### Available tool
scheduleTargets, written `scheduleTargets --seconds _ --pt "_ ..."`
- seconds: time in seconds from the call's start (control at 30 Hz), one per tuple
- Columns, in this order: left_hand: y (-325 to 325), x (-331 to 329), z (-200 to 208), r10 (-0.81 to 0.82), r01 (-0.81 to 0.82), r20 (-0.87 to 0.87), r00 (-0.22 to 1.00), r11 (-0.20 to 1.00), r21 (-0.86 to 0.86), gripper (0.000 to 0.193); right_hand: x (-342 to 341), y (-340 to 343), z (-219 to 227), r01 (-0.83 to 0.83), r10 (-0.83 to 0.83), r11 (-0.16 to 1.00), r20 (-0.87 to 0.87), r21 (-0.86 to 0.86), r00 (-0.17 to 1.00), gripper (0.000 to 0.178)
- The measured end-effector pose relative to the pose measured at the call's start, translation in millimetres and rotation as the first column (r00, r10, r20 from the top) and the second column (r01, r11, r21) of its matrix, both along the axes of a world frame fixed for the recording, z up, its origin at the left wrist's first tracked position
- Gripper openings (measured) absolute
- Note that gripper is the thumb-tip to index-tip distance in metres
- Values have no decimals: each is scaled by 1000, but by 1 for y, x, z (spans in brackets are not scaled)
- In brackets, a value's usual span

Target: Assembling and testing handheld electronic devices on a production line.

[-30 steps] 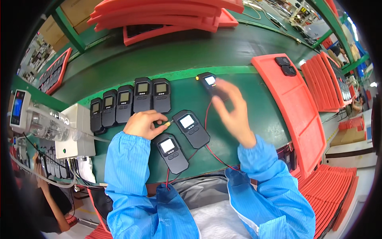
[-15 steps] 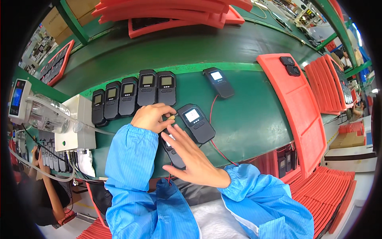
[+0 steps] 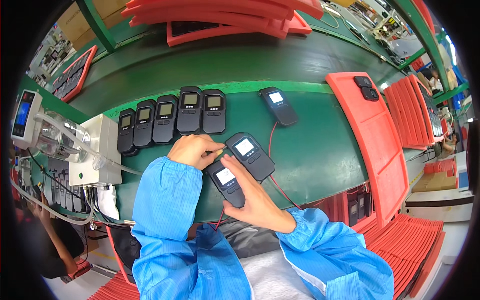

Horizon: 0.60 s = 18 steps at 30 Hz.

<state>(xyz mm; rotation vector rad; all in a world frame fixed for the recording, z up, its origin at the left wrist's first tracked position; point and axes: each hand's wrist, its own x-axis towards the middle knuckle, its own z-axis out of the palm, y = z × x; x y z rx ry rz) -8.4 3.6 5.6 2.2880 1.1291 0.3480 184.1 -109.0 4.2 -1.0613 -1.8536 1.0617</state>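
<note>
Between the fingertips of my left hand [image 3: 192,151] is a small yellowish piece [image 3: 220,152], too small to make out, beside the top of a black handheld meter. My right hand [image 3: 255,200] grips that near meter [image 3: 231,191] from its right side, fingers at the top edge and thumb at the lower end. The meter's screen is lit, and a red cable leaves its bottom. Just beyond lies a second lit meter [image 3: 251,156] with a red cable. A third lit meter [image 3: 279,106] lies farther back, also cabled.
Several meters with unlit screens [image 3: 166,119] stand in a row at the back left. Left of them is a white box [image 3: 102,145] with tubing and a clear jar [image 3: 57,142]. A red foam tray [image 3: 372,145] with two black parts lies at right. Another person's arm shows far left.
My right hand has come down from hovering with spread fingers and closed around the near meter. My left hand has shifted slightly right with the yellowish piece.
</note>
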Motion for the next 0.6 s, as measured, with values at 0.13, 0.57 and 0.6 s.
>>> scheduleTargets --seconds 0.13,0.57,0.6 --pt "-3 6 -9 -32 30 16 999 996 83 31 2 2 4 40 -39 999 30 -18 999 88" --pt "-2 -6 18 -95 54 -144 985 963 -262 41 21 7 4 218 -216 974 38 -67 976 88" --pt "-2 -8 18 -94 53 -145 985 963 -264 41 18 7 4 204 -202 977 41 -57 979 88"
